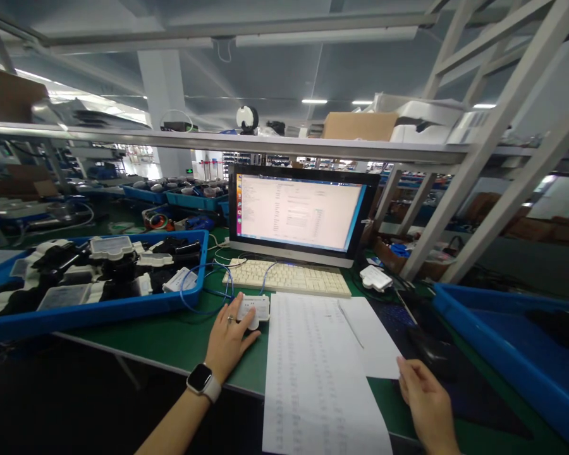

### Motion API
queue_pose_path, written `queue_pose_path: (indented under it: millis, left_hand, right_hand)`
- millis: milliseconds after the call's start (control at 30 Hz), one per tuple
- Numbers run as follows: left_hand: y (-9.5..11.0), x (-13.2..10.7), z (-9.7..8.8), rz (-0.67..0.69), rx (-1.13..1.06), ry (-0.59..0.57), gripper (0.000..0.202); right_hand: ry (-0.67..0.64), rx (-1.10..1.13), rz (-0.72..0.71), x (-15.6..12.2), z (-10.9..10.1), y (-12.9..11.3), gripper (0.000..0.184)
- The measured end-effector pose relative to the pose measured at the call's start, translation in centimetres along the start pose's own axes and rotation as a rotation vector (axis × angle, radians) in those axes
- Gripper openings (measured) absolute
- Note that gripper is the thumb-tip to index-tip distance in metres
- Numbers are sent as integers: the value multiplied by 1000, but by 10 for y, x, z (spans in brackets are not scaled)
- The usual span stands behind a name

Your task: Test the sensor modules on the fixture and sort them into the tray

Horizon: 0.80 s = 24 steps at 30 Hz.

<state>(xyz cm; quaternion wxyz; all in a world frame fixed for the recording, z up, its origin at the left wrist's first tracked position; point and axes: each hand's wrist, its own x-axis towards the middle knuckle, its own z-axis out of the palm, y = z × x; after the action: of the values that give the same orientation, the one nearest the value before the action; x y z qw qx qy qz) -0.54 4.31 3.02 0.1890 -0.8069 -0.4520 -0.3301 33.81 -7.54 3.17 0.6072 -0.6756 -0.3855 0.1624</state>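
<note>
My left hand (232, 332), wearing a watch and a ring, lies over a small white plastic device (260, 306) on the green table. Its fingers are spread, resting on the device, and the thumb stands apart. A blue cable (206, 311) loops beside it. My right hand (424, 395) is closed in a pinch at the corner of a white sheet of paper (379, 338). A long printed sheet (308, 379) overlaps that paper and hangs past the table's front edge. On the papers lies a thin pen (351, 325).
A lit monitor (298, 215) stands behind a white keyboard (287, 278). At left, a blue tray (123, 314) holds black and white devices. Another white device (375, 278) lies right of the keyboard. A black mouse (429, 351) and a blue bin (512, 354) are at right. A shelf (275, 145) spans overhead.
</note>
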Motion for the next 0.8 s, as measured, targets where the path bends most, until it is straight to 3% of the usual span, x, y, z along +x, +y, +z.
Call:
queue_pose_path:
  millis: [233,400,567,800]
  left_hand:
    - [-1,-2,5,-16,-24,3,38]
    - [-1,-3,5,-23,-23,3,37]
    - [-1,-2,5,-14,-17,19,37]
    - [1,-2,5,-25,-37,31,41]
  right_hand:
    - [-61,-94,-57,-6,2,-9,50]
    - [-54,-108,-41,-3,1,8,53]
    - [-11,-37,81,-1,-2,23,54]
    - [-6,-9,113,-5,1,4,63]
